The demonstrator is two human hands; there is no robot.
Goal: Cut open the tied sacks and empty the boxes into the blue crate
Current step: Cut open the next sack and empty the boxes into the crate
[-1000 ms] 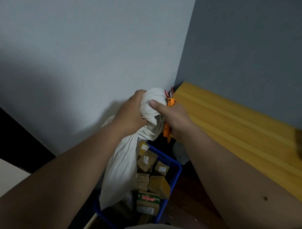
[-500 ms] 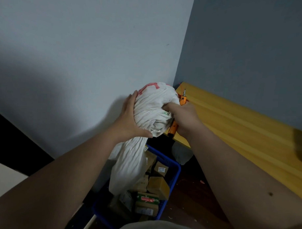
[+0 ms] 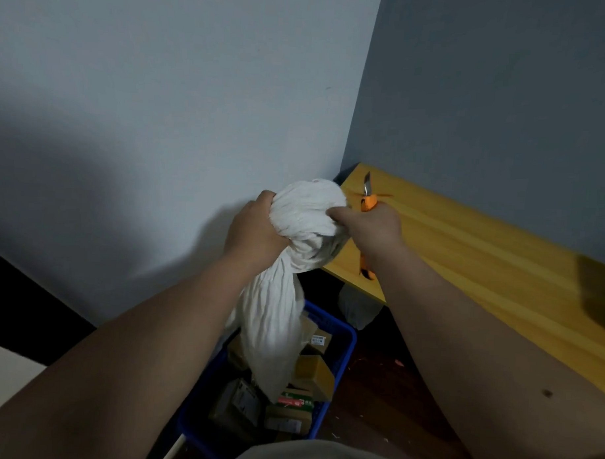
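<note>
A white cloth sack (image 3: 293,249) hangs upside down over the blue crate (image 3: 341,361), its loose end drooping among several small cardboard boxes (image 3: 315,375) inside. My left hand (image 3: 253,231) grips the bunched top of the sack from the left. My right hand (image 3: 369,228) grips the sack from the right while also holding an orange-handled knife (image 3: 368,200), blade pointing up and away.
A yellow wooden tabletop (image 3: 481,270) runs along the right, its corner close to the sack. Walls meet in the corner behind. A pale bag (image 3: 358,308) lies on the dark floor under the table. Paper scraps dot the floor.
Both hands have regripped and raised the bunched sack slightly. The red marking seen on its top is out of sight now. The knife blade shows more clearly above my right hand.
</note>
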